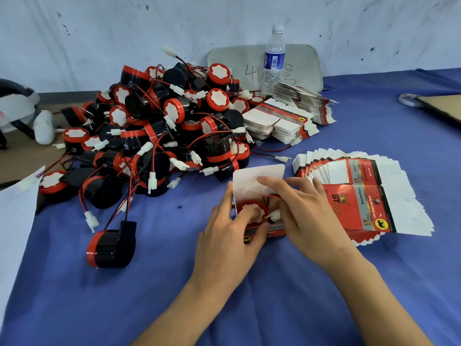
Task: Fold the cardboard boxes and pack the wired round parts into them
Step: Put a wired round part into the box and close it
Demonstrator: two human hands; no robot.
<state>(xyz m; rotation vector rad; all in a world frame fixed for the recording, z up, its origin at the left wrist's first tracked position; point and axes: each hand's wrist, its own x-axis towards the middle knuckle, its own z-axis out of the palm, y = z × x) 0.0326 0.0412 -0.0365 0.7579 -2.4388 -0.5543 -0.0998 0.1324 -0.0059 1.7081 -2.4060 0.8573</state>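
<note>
Our left hand [229,236] grips the left side of an open box [259,176]. Its fingers curl round the wall and its thumb presses on the white face of the part [243,208] sitting inside. Our right hand [304,211] is curled over the box's right side, pinching the part's wire [270,196], with the white plug [274,216] just at the opening. The box stands near the middle of the blue-covered worktop [249,308], its white flap upright. Just right of our right hand, touching it, lies a fan of flat boxes [369,193]. One loose part [109,245] lies alone to the left, toward the near edge. Behind our hands a big pile of parts [159,121] heaps up toward the far left corner. Two stacks of flat boxes [282,121] rest beside that pile near the far edge, and a bottle [274,58] stands upright behind them.
</note>
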